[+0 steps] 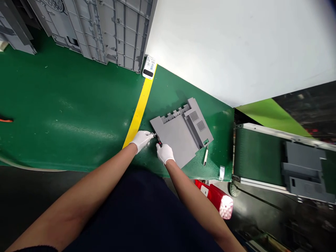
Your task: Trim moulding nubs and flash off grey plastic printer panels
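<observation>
A grey plastic panel (178, 136) with two vent grilles lies slantwise on the green table in front of me. At its left corner, my left hand (143, 140), in a white glove, has its fingers pinched together close to the panel's edge. What they hold, if anything, is too small to make out. My right hand (165, 153), also gloved, is closed around a small red-and-black hand tool (159, 142) along the same edge. The tool's tip is too small to identify. Small pale scraps lie on the table by my left fingers.
A white-handled tool (205, 156) lies right of the panel. A white device (149, 67) sits on the yellow tape (140, 108). Large grey panels (105, 31) stand at back left. A conveyor (258, 157) carries another grey panel (306, 168). A red object (215, 196) is below the table edge.
</observation>
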Action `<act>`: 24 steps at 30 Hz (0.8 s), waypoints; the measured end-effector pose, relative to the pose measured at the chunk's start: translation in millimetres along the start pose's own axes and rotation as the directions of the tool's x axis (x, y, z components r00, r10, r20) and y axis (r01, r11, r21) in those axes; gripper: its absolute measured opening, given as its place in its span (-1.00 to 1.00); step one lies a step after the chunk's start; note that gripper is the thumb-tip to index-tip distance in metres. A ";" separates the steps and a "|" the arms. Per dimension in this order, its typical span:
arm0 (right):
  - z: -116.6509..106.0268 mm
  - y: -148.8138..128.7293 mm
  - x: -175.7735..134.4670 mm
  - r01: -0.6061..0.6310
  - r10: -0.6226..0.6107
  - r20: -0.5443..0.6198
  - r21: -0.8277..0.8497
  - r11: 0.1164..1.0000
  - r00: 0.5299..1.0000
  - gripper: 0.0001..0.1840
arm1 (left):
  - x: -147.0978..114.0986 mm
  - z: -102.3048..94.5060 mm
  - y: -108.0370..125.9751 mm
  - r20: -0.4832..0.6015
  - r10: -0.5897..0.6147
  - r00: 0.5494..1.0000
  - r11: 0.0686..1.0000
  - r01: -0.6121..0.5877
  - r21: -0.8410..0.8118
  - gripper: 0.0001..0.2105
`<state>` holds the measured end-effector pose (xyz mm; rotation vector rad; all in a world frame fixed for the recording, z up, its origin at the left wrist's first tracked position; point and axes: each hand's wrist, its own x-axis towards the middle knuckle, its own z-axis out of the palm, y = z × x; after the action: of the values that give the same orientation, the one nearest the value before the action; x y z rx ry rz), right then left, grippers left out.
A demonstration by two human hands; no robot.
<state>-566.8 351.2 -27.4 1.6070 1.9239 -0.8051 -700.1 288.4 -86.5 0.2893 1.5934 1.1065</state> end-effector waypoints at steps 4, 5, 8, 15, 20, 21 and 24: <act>4.9 -1.1 -2.5 0.012 -0.012 -0.026 -0.034 0.999 1.000 -0.47 | -0.1 0.0 0.5 -0.003 -0.018 1.000 1.000 0.017 -0.011 -0.76; 6.7 -1.3 -3.3 0.015 -0.016 -0.031 -0.039 0.999 0.999 -0.46 | -0.3 0.1 0.7 -0.002 -0.022 1.000 1.000 0.022 -0.013 -0.76; 11.0 -2.2 -3.8 0.028 -0.029 -0.023 -0.040 0.999 0.999 -0.46 | -1.9 0.8 1.2 -0.002 -0.033 0.999 0.999 0.033 -0.005 -0.74; 8.7 3.9 -5.8 0.049 -0.053 0.034 0.098 0.994 0.998 -0.53 | -8.5 -17.0 19.6 0.045 -0.029 0.999 0.996 0.024 0.090 -0.72; 14.9 36.9 -35.3 0.015 -0.094 0.185 0.388 0.921 0.978 -0.62 | 21.6 -51.1 67.2 -0.078 0.060 0.995 0.952 -0.033 0.304 -0.56; 18.4 45.3 -43.5 -0.020 -0.097 0.234 0.450 0.893 0.967 -0.62 | 30.4 -54.6 77.9 -0.080 0.074 0.994 0.936 -0.041 0.351 -0.54; 29.8 69.9 -68.5 -0.136 -0.113 0.359 0.600 0.788 0.927 -0.62 | 49.8 -55.2 101.0 0.026 0.072 0.997 0.890 -0.076 0.449 -0.50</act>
<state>-485.8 291.7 -8.3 1.6308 1.4333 -1.7414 -801.3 348.8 -43.7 0.6672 1.8339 0.7758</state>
